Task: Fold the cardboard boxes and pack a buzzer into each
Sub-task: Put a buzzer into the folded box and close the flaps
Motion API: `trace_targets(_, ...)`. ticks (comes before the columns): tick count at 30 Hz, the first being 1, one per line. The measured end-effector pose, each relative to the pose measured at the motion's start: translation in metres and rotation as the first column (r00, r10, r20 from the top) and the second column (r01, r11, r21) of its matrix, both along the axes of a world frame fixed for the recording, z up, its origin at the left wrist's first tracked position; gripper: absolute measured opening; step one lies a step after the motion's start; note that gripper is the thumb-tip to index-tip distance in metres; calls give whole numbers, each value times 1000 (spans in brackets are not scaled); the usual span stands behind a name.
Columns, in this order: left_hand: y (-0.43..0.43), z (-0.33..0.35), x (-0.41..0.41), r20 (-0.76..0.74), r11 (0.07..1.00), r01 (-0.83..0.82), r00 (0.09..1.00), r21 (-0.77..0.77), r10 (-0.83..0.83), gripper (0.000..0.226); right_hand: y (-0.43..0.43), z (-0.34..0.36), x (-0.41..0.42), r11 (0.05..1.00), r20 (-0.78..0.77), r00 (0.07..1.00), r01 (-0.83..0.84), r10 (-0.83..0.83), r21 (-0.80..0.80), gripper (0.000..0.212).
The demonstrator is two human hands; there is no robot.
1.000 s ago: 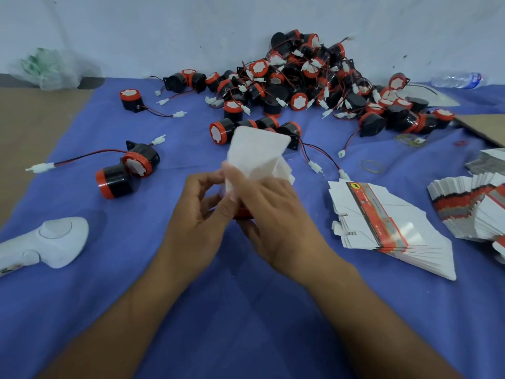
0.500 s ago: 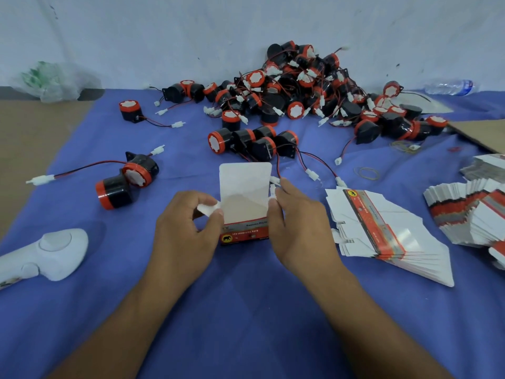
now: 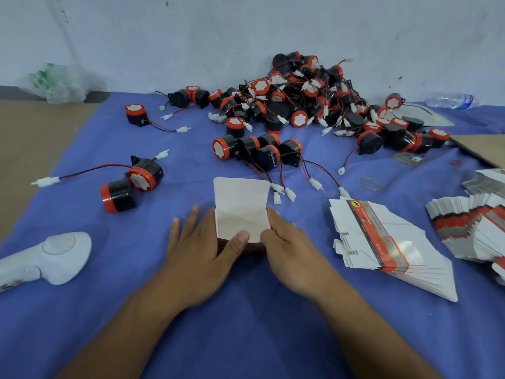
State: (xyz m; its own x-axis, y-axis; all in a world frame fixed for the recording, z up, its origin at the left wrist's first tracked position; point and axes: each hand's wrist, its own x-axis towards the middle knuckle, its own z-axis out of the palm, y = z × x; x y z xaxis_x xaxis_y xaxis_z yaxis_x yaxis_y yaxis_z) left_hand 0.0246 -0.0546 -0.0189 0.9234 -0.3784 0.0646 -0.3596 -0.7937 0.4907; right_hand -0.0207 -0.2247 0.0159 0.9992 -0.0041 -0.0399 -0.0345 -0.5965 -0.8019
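A small cardboard box (image 3: 240, 203) with a red printed front stands on the blue cloth (image 3: 246, 324), its white lid flap upright. My left hand (image 3: 199, 250) lies against its left side with straight fingers, the thumb pressing an inner flap down. My right hand (image 3: 295, 250) rests against the right side, thumb at the same flap. Behind the box lies a row of black-and-red buzzers (image 3: 257, 151) with wires. A large buzzer pile (image 3: 300, 105) sits by the wall. Fanned flat boxes (image 3: 382, 242) lie to the right.
Two loose buzzers (image 3: 131, 184) lie at the left, one more (image 3: 135, 114) farther back. A white handheld device (image 3: 52, 255) sits near left. A second stack of flat boxes (image 3: 470, 228), rubber bands (image 3: 369, 184), brown cardboard (image 3: 481, 149) and a water bottle (image 3: 451, 101) are at the right.
The box came down from in front of me onto the cloth. My hands moved from gripping it in the air to pressing its flaps against the cloth.
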Motion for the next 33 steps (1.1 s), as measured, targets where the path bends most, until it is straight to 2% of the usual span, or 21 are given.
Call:
trace_targets(4,4,5,7,73,991,-64,995,-118,73,69,-7,4,4,996,-38,998,46,-43,76,15)
trace_targets(7,3,8,5,52,991,-104,993,-88,109,71,-24,15,30,969,110,965,226,-237,102,14)
trace_targets(9,2,7,5,60,991,-109,992,-73,113,74,-38,26,58,950,238,924,311,-300,-9,8)
trace_targets(12,2,8,5,50,989,-112,992,-100,117,79,-49,33,109,929,292,933,284,-211,-236,24)
trace_targets(14,3,9,4,36,982,-97,994,-161,104,85,-53,31,142,906,267,959,194,-95,-375,31)
trace_targets(16,5,9,3,19,969,-81,996,-233,88,93,-54,24,168,850,167,986,99,-13,-518,43)
trace_targets(17,6,10,3,15,965,-69,997,-253,75,94,-54,19,177,805,130,991,89,-15,-586,49)
trace_targets(19,8,11,3,19,963,-40,999,-265,46,95,-54,7,188,749,168,981,181,-95,-638,48)
trace_targets(22,9,14,2,39,951,-22,999,-307,36,99,-54,-5,185,753,275,934,348,-227,-559,42)
trace_targets(23,9,16,1,49,946,-17,998,-323,34,99,-55,-4,180,788,302,914,392,-272,-475,42)
trace_targets(25,10,18,-1,70,936,2,997,-352,24,99,-56,9,164,877,363,865,436,-347,-200,39)
trace_targets(27,11,19,-1,106,932,30,994,-361,9,101,-59,31,138,905,461,806,426,-372,-16,40)
trace_targets(29,10,20,-1,121,931,48,993,-363,-5,104,-61,54,104,932,555,767,358,-322,45,40)
trace_targets(31,8,20,-1,80,907,41,997,-419,-7,100,-60,73,68,979,622,760,193,-187,58,40)
trace_targets(33,6,17,1,13,880,18,1000,-475,-14,90,-57,79,39,991,683,731,88,7,-104,46)
